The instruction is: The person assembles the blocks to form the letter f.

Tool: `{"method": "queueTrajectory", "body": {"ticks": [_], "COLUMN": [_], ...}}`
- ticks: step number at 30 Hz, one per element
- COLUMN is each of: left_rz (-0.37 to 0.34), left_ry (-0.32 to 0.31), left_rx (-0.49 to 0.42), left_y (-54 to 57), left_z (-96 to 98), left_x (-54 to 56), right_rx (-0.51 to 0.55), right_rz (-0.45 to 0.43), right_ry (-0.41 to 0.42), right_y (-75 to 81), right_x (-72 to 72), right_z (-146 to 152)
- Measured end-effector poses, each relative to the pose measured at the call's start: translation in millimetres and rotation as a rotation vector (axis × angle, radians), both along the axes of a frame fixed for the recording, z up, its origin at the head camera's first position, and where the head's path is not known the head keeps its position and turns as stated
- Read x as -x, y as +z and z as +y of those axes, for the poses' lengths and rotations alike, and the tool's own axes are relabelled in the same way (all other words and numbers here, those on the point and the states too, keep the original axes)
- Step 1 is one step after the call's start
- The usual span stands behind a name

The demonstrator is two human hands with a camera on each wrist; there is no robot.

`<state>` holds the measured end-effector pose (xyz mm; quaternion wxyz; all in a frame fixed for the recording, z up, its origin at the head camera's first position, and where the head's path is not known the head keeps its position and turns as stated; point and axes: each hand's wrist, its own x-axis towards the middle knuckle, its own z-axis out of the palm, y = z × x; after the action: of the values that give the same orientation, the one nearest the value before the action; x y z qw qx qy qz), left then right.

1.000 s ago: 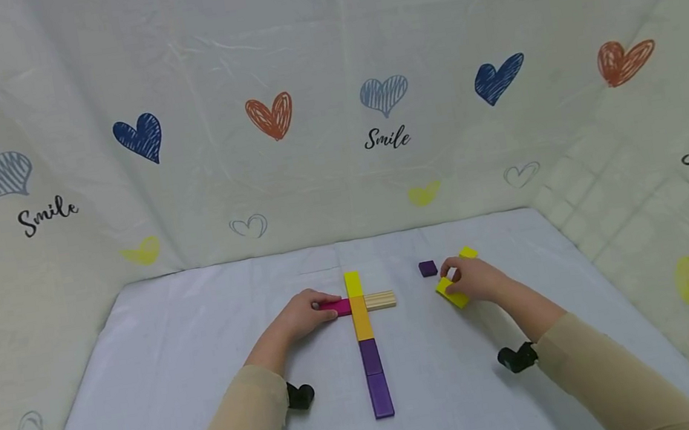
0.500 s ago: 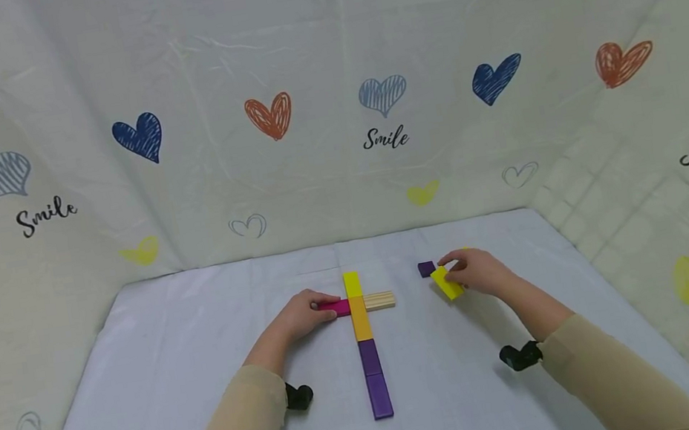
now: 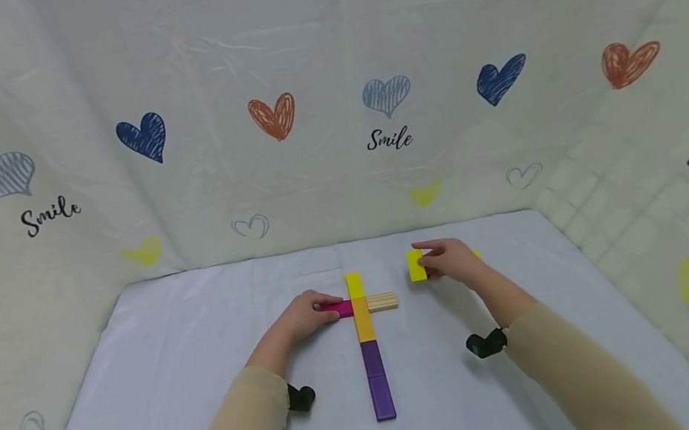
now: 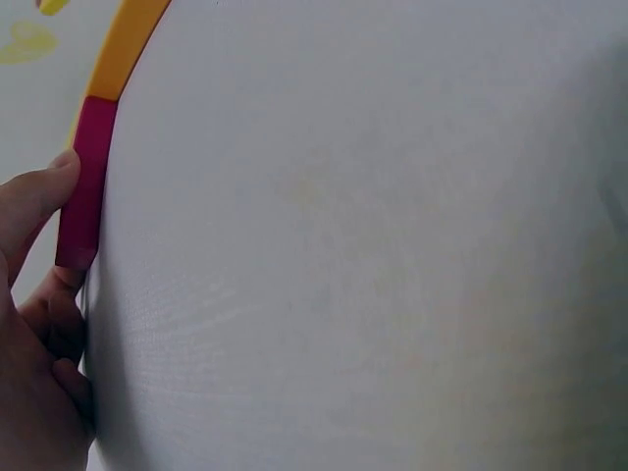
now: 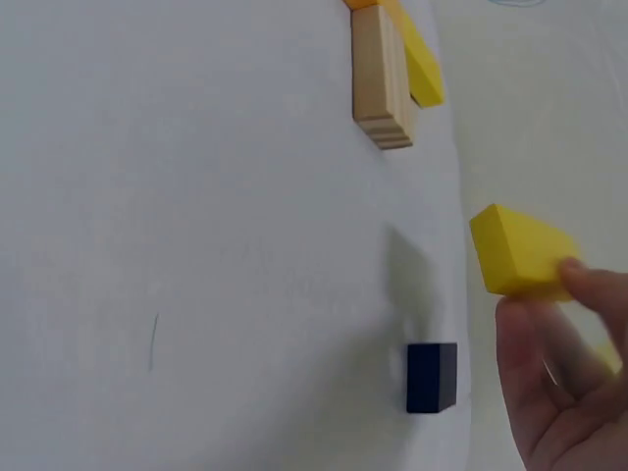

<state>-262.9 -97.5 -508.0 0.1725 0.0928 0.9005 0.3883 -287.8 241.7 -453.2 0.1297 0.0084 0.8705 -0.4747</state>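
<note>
In the head view my left hand (image 3: 303,317) pinches a magenta block (image 3: 342,309) that lies on the table, its end against an orange block (image 3: 363,319). The left wrist view has the thumb on the side of the magenta block (image 4: 86,186). My right hand (image 3: 455,261) pinches a yellow block (image 3: 415,264) above the table; the right wrist view shows the yellow block (image 5: 515,253) raised, a shadow below. Opposite the magenta block lies a plain wooden block (image 3: 382,301). A small dark purple block (image 5: 430,378) rests near the right hand, hidden in the head view.
Another yellow block (image 3: 355,285) touches the orange block's far end, and two purple blocks (image 3: 378,381) line up at its near end. One more yellow piece (image 3: 476,253) is mostly hidden behind the right hand. A white cloth (image 3: 200,328) covers the table.
My right hand has lifted the yellow block and carried it left and away from me, over the small purple block. The left hand stays on the magenta block.
</note>
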Motion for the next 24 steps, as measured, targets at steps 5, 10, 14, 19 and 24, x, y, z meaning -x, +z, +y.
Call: {"method": "queueTrajectory", "body": {"ticks": [5,10,14,19,24], "left_rz": [0.005,0.012,0.005,0.005,0.002], "left_ry": [0.001,-0.005,-0.002,-0.007,-0.009], "left_rx": [-0.008,-0.003,0.005,0.015,0.020], "left_y": [0.8,1.4,1.1,0.1,0.5], "left_z": [-0.5,-0.9,-0.9,-0.6,-2.1], "left_x": [-0.2,-0.3,1.2,2.6,3.3], "right_rx": [0.062,0.133,0.182,0.203,0.205], "right_rz": [-0.016,-0.032,-0.027,-0.026,-0.021], "right_ry": [-0.035,-0.028,-0.031,-0.052,-0.077], "right_y": [-6.4,-13.8,-17.3,-20.1,-24.4], "right_x": [15.6,32.5,41.6,49.5,57.2], "right_z": [-23.7,-43.2,-59.3,-78.1,-91.5]}}
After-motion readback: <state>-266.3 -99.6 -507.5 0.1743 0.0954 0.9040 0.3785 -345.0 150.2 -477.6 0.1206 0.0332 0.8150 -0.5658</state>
